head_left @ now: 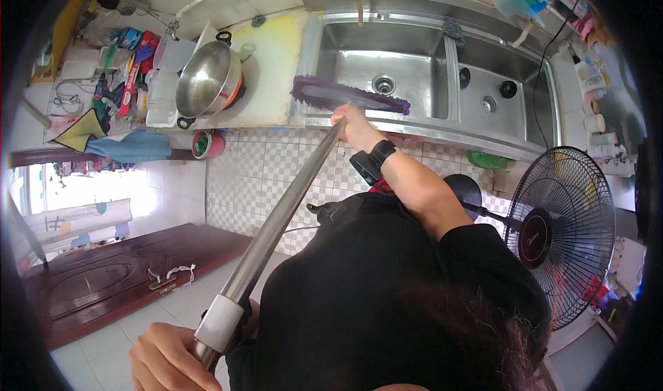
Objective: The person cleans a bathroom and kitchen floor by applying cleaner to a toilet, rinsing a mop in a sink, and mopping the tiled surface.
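Observation:
A flat mop with a long metal pole (276,222) slants across the view, its grey sleeve low at the left. Its purple fringed head (318,92) rests at or just above the front rim of the left sink basin (414,52); contact with the rim I cannot tell. My left hand (173,356) is closed around the pole's lower-left end, below the sleeve. Up by the mop head, my right hand (352,123) grips the other end of the pole, a black band and device on its wrist. My fingers partly hide the joint between pole and head.
Left of the sink, a steel two-handled pot (207,80) stands on the counter. A black standing fan (563,235) is close on my right. A dark red door (131,273) stands at lower left, and a pink bucket (216,144) sits below the counter's left part.

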### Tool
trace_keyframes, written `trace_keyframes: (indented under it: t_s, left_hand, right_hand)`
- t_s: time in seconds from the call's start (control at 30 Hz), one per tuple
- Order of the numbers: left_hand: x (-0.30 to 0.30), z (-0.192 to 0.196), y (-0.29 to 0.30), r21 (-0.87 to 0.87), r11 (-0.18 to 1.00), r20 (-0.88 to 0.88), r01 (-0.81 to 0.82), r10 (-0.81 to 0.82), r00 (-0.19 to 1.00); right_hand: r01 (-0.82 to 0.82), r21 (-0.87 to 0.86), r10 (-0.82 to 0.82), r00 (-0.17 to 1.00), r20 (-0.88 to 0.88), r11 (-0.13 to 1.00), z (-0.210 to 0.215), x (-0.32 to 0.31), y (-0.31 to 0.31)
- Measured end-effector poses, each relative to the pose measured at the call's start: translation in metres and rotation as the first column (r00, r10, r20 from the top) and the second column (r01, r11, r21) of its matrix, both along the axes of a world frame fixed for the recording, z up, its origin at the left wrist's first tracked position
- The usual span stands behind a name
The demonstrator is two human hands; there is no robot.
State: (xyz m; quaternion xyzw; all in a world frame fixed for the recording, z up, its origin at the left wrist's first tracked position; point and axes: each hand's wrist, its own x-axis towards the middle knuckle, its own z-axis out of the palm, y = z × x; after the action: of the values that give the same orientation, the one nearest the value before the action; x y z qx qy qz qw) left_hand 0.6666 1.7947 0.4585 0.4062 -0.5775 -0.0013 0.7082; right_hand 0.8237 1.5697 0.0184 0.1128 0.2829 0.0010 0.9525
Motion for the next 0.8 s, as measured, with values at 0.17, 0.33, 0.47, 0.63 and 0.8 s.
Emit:
trace_keyframes:
  t_s: [0.17,0.33,0.47,0.63,0.8]
  left_hand:
    - [-0.003,-0.001,-0.01,0.273,0.953,0.178,-0.129,0.082,0.981]
    - [0.008,-0.007,-0.022,0.259,0.92,0.102,0.293,-0.328,0.939]
    - [0.004,-0.008,-0.026,0.03,0.897,0.07,0.441,-0.442,0.894]
    - [0.017,0.006,0.001,0.005,0.913,-0.001,0.408,-0.408,0.913]
    - [0.015,0.013,0.014,0.021,0.929,-0.015,0.37,-0.37,0.929]
  right_hand:
    - [0.034,-0.121,-0.022,0.995,0.098,0.992,0.009,0.005,-0.016]
    - [0.123,0.428,-0.228,0.952,0.203,0.896,-0.001,0.018,-0.032]
    - [0.101,0.439,-0.206,0.958,0.198,0.893,-0.004,0.009,-0.014]
    - [0.024,0.24,-0.049,0.994,0.099,0.97,-0.009,-0.025,0.013]
    - [0.031,0.128,-0.033,0.999,0.012,0.991,-0.009,-0.04,0.029]
